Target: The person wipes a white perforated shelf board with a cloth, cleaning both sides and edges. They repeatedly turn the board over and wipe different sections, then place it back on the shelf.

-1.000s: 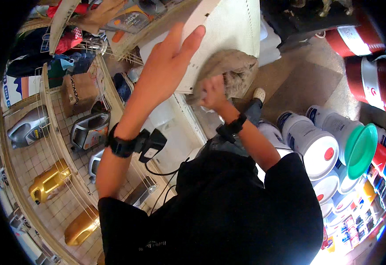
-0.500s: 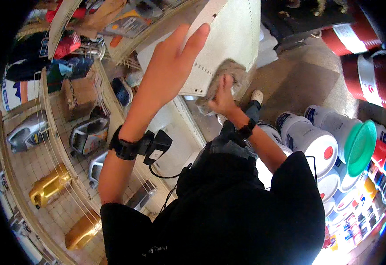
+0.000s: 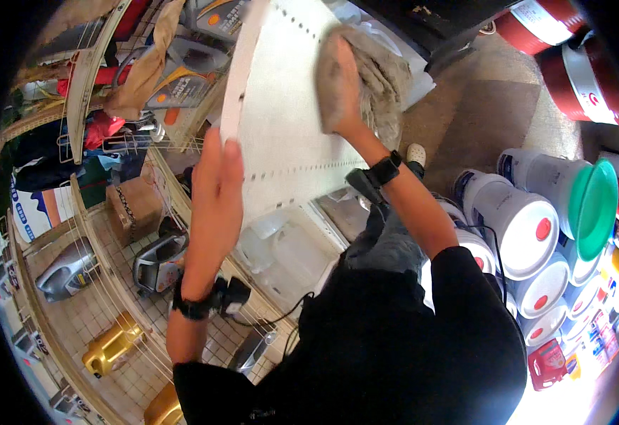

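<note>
Both your hands meet the white panel (image 3: 281,134): left hand (image 3: 217,188) flat on its near edge, right hand (image 3: 345,85) pressing the rag (image 3: 376,74) farther up.

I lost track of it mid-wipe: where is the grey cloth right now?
In the head view the crumpled grey cloth is at upper centre, pressed under the right hand against the white perforated shelf panel, whose near edge the left hand steadies.

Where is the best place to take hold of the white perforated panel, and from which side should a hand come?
Probably the long left edge of the white perforated panel, approached from the left. That edge is free and thin, and the left hand already lies flat against it. The right hand presses a grey rag on the face farther up, so the face itself is occupied.
</note>
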The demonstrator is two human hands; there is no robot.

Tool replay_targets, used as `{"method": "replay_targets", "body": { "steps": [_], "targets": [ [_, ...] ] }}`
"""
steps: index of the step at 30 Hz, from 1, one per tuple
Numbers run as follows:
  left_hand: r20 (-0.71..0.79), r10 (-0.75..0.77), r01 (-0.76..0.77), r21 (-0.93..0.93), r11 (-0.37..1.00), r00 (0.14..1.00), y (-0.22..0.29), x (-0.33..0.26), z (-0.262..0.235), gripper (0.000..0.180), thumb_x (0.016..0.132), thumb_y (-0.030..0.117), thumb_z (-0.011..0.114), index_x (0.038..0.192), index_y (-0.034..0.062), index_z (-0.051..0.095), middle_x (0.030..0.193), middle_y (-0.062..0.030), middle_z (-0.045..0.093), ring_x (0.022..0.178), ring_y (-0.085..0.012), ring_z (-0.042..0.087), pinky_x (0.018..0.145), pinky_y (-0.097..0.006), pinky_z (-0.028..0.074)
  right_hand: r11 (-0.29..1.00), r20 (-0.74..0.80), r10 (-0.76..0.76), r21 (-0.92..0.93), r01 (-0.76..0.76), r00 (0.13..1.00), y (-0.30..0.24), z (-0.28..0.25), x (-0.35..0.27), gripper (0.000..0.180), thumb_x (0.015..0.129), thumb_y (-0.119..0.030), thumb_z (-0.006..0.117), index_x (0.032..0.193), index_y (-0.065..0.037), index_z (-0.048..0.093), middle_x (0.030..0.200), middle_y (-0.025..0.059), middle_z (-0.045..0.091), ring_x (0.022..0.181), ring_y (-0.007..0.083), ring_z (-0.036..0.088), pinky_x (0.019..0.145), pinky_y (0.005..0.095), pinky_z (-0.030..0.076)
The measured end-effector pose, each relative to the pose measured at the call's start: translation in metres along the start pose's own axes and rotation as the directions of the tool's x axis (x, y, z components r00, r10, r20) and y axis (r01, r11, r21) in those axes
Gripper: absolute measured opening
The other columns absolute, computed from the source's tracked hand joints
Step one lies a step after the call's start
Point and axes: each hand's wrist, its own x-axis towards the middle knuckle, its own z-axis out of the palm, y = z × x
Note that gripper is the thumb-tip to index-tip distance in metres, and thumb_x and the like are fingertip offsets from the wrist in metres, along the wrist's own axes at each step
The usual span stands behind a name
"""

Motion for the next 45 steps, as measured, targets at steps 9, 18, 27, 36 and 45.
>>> {"method": "replay_targets", "body": {
  "steps": [9, 18, 27, 36, 45],
  "targets": [
    [-0.199, -0.036, 0.097, 0.303, 0.948, 0.979, -0.042, -0.036, -0.006, 0.041, 0.1, 0.024, 0.035, 0.13, -0.0041, 0.041, 0.102, -0.0122, 0.055, 0.092, -0.0157, 0.046, 0.085, -0.03, 0.038, 0.532, 0.053, 0.846, -0.022, -0.846, 0.531, 0.175, -0.027, -0.228, 0.051, 0.093, -0.02, 0.04, 0.14, -0.002, 0.032, 0.143, 0.0111, 0.035, 0.131, 0.0259, 0.034, 0.111, 0.0342, 0.022],
    [-0.151, -0.11, 0.116, 0.03, 0.993, 0.982, -0.019, -0.017, -0.005, 0.03, 0.101, 0.023, 0.03, 0.106, -0.0001, 0.048, 0.081, -0.0062, 0.046, 0.076, -0.0128, 0.04, 0.071, -0.027, 0.035, 0.367, 0.183, 0.916, -0.019, -0.93, 0.358, 0.12, -0.051, -0.283, 0.065, 0.084, -0.016, 0.044, 0.144, 0.0, 0.023, 0.148, 0.017, 0.024, 0.136, 0.0309, 0.025, 0.111, 0.0367, 0.019],
    [-0.106, -0.097, 0.106, 0.076, 0.991, 0.99, -0.039, -0.023, -0.015, 0.031, 0.101, 0.025, 0.031, 0.104, -0.0008, 0.048, 0.075, -0.0088, 0.047, 0.07, -0.0147, 0.038, 0.063, -0.032, 0.034, 0.97, 0.112, 0.242, 0.008, -0.244, 0.964, -0.01, -0.016, -0.03, 0.078, 0.078, -0.02, 0.049, 0.147, -0.002, 0.019, 0.152, 0.0166, 0.02, 0.139, 0.0313, 0.022, 0.111, 0.0387, 0.017],
    [-0.187, -0.226, 0.264, 0.209, 0.942, 0.956, -0.06, -0.021, -0.026, 0.067, 0.096, 0.055, 0.025, 0.12, -0.0035, 0.046, 0.103, -0.0146, 0.056, 0.093, -0.0198, 0.051, 0.083, -0.033, 0.04, 0.732, -0.058, 0.677, 0.158, -0.663, 0.734, 0.176, 0.006, -0.164, 0.065, 0.083, -0.017, 0.046, 0.144, -0.002, 0.027, 0.148, 0.0185, 0.026, 0.137, 0.0339, 0.024, 0.111, 0.0376, 0.017],
    [-0.139, -0.226, 0.243, 0.126, 0.962, 0.964, -0.039, -0.019, -0.018, 0.052, 0.096, 0.047, 0.032, 0.106, -0.0014, 0.049, 0.074, -0.012, 0.053, 0.068, -0.0185, 0.05, 0.061, -0.034, 0.038, 0.12, 0.192, 0.974, -0.006, -0.993, 0.116, 0.159, -0.042, -0.32, 0.06, 0.088, -0.014, 0.041, 0.143, 0.0, 0.024, 0.147, 0.0196, 0.023, 0.137, 0.0356, 0.021, 0.113, 0.0375, 0.015]
  ]
}}
